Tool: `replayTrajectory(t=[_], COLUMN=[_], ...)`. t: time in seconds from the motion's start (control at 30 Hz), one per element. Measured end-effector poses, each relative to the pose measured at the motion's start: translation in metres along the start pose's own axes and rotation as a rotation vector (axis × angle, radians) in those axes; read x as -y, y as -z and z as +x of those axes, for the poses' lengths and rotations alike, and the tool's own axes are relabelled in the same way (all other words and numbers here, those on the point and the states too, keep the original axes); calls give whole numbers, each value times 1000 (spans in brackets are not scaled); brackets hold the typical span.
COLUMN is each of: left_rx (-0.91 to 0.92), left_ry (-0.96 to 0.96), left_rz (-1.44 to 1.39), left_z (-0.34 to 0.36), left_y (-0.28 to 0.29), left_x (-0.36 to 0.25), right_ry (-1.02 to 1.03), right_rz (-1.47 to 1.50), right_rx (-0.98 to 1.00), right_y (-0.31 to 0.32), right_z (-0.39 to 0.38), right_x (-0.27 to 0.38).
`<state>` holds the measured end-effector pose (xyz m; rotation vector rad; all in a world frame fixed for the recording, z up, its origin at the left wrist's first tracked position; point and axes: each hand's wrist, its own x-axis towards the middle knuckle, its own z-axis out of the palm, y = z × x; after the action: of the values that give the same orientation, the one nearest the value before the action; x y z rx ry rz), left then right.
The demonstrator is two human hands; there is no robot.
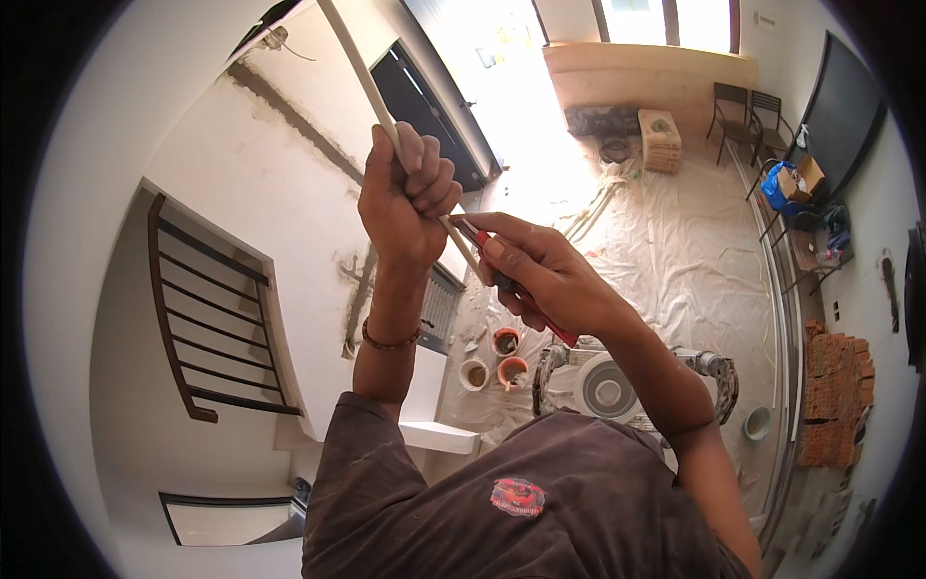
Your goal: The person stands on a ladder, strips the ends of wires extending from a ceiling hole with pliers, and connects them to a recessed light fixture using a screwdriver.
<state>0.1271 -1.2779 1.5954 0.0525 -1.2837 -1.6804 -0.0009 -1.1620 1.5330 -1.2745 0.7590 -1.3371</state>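
Observation:
A long white tube or thick cable (359, 68) runs slantwise down from the top edge, slightly bent. My left hand (410, 188) is raised and wrapped round it, and its lower end shows below that fist. Close by on the right, my right hand (545, 275) is closed on a slim red-and-black hand tool (559, 331). The tool's narrow tip meets the tube just under my left hand. My fingers cover much of the tool, so its exact kind is unclear.
Far below, plastic sheeting (656, 251) covers the floor, with buckets (512, 371) beside the wall. A round grey ladder-like platform top (608, 386) is beneath me. Chairs (733, 111) and stacked bricks (834, 396) line the right wall; a dark railing (217, 314) is left.

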Motion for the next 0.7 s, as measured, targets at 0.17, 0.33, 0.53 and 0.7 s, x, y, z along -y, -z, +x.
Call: replayTrajectory(t=[0.17, 0.33, 0.53, 0.7], left_rx=[17, 24, 44, 73], left_ry=[-8, 16, 12, 15], left_rz=[25, 6, 6, -11], left_z=[-1, 0, 2, 3], left_y=[-3, -3, -3, 0], left_x=[0, 1, 3, 3], right_ry=[-23, 10, 25, -29], right_rz=[-53, -126, -157, -159], right_rx=[-46, -76, -90, -111], right_y=[-3, -2, -2, -4], right_z=[-2, -4, -6, -8], right_x=[-1, -2, -2, -1])
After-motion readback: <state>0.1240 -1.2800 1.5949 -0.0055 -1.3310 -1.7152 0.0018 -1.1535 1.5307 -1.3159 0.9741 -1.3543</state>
